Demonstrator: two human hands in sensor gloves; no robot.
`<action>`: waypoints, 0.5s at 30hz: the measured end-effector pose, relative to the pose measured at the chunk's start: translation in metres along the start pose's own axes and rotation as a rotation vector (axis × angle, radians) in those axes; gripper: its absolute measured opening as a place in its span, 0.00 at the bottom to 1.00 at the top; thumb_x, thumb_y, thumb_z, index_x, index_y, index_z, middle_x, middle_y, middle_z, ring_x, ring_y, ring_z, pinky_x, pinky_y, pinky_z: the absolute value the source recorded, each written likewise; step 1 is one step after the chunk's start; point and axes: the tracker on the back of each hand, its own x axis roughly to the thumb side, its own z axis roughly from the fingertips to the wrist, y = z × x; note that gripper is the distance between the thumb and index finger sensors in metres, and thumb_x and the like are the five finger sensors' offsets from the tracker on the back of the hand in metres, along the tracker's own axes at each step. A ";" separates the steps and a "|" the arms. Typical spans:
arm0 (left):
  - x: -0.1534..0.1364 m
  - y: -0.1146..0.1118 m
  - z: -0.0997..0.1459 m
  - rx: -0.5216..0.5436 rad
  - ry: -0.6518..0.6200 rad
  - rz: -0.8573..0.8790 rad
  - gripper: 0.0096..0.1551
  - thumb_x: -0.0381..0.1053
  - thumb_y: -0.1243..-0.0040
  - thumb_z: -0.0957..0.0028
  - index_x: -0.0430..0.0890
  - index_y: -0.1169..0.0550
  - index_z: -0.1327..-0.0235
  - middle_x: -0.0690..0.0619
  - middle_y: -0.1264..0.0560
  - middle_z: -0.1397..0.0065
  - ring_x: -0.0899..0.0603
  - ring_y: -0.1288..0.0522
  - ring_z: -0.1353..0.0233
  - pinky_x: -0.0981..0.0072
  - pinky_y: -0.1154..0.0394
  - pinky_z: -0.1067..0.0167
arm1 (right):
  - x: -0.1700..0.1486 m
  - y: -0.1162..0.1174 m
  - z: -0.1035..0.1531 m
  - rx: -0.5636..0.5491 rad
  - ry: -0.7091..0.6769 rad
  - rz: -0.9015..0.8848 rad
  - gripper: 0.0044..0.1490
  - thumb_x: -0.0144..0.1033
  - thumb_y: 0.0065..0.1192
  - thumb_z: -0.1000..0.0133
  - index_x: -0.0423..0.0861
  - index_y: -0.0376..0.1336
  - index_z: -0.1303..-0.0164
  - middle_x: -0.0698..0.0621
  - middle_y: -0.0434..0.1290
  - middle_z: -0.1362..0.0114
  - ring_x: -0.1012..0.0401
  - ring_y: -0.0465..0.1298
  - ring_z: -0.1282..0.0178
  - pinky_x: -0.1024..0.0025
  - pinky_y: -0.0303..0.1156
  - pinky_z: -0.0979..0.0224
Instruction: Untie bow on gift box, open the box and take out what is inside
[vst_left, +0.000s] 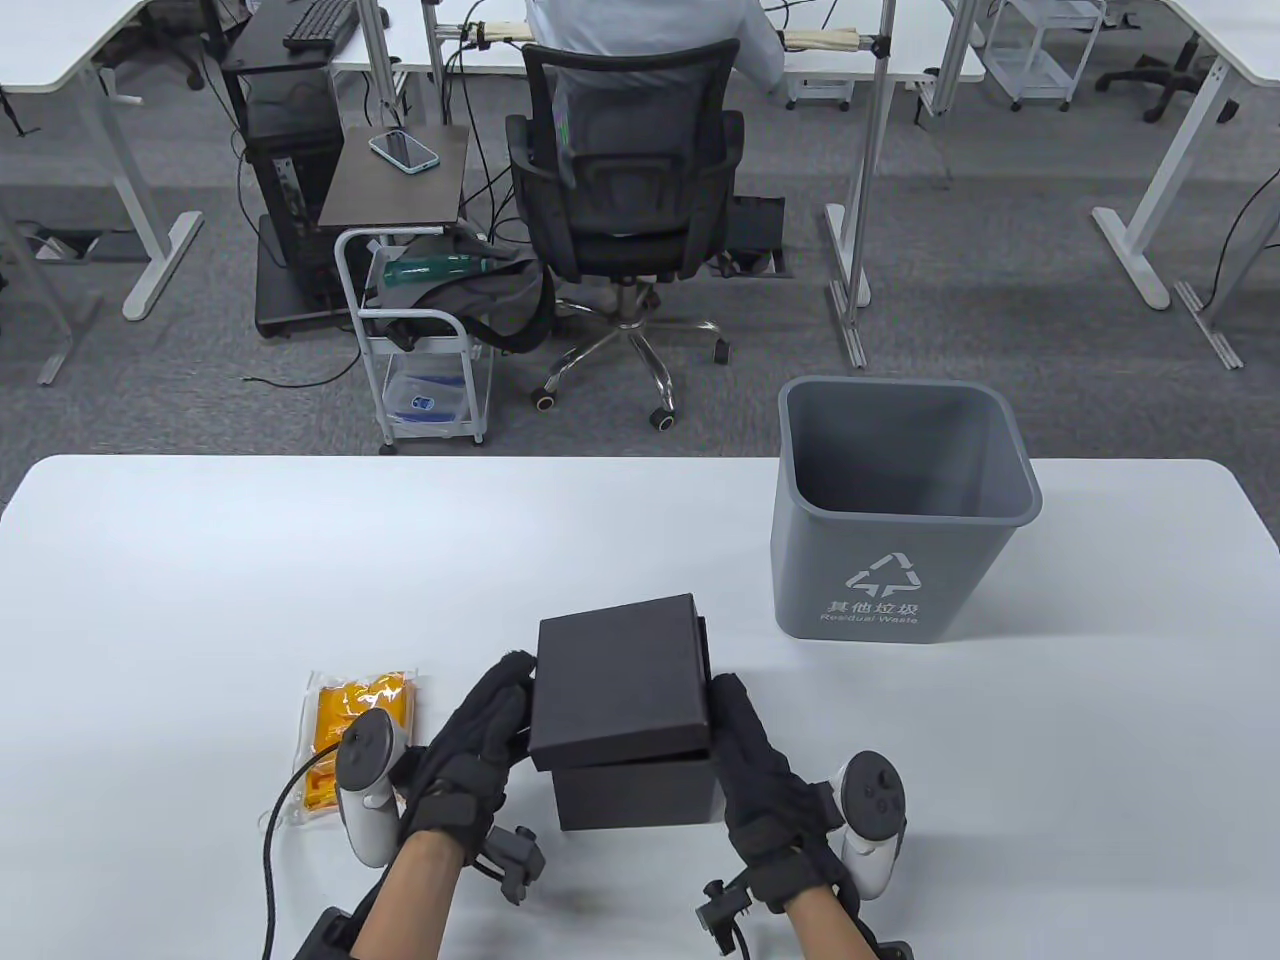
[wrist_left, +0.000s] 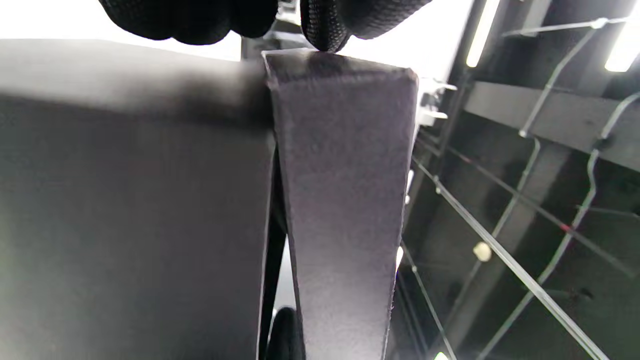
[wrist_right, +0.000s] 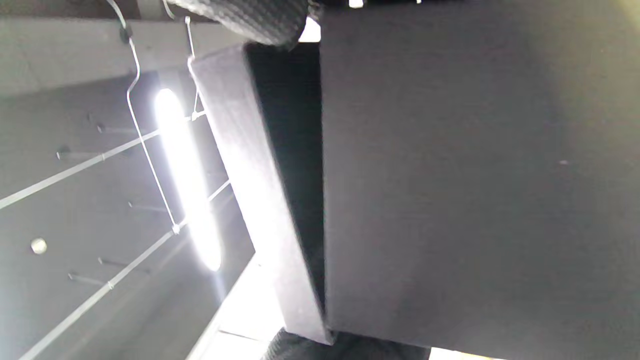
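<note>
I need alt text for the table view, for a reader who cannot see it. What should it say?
Two gloved hands, left and right, hold a black lid tilted over a black box on a white table. An orange packet lies left of the box, and a grey bin stands behind it to the right.

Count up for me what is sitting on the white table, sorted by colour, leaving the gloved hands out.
Black: 2, the box base and its lid, tilted on top of the base
Grey: 1, the waste bin
Orange: 1, the clear packet with orange contents, left of the box
Total: 4
</note>
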 end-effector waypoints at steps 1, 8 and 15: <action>-0.001 -0.003 0.001 -0.012 -0.020 -0.011 0.35 0.57 0.53 0.28 0.46 0.43 0.12 0.29 0.51 0.12 0.21 0.46 0.19 0.31 0.40 0.27 | -0.001 0.000 0.000 -0.003 0.008 -0.027 0.40 0.37 0.45 0.33 0.39 0.44 0.11 0.31 0.48 0.14 0.31 0.50 0.18 0.34 0.49 0.23; -0.003 -0.023 0.010 -0.076 -0.072 -0.080 0.47 0.64 0.49 0.30 0.49 0.56 0.10 0.31 0.59 0.11 0.20 0.57 0.17 0.27 0.50 0.26 | -0.008 -0.006 -0.001 -0.016 0.060 -0.148 0.38 0.32 0.47 0.34 0.36 0.48 0.12 0.30 0.50 0.16 0.32 0.52 0.19 0.35 0.53 0.23; -0.006 -0.040 0.012 -0.138 -0.010 -0.171 0.52 0.56 0.49 0.29 0.46 0.68 0.17 0.29 0.72 0.16 0.22 0.67 0.19 0.31 0.59 0.25 | -0.008 -0.007 -0.002 -0.032 0.064 -0.067 0.38 0.36 0.47 0.32 0.38 0.47 0.12 0.33 0.50 0.15 0.34 0.52 0.18 0.38 0.51 0.22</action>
